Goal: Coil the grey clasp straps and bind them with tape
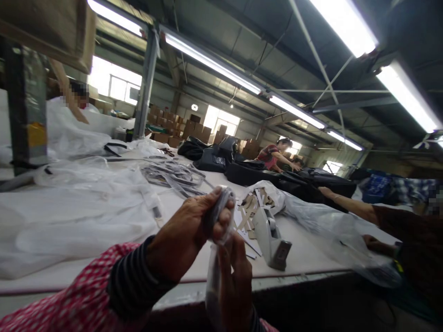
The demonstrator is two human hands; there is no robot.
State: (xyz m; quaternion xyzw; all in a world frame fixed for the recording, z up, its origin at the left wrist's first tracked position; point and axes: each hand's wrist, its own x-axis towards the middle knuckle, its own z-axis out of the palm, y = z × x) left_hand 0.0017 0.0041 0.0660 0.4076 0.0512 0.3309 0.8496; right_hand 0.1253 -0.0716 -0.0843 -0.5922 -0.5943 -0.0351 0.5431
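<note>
My left hand (185,230) is closed around a grey bundle (218,213) that looks like a coiled strap in clear plastic. Fingertips wrap over its right side. Just below, my right hand (239,281) has its fingers pressed together against the lower end of the clear plastic (212,288), which hangs down beside it. Both hands are raised in front of the table's near edge. A grey tape dispenser (272,240) stands on the table right of my hands. Next to it lie strips of card (247,214), partly inside a plastic bag.
White plastic sheeting (69,207) spreads over the left of the table. Behind my hands lies a tangle of grey straps (171,173). Black bags (256,175) line the far side. At right, a co-worker's arm (353,207) reaches across a long clear plastic sheet (318,221).
</note>
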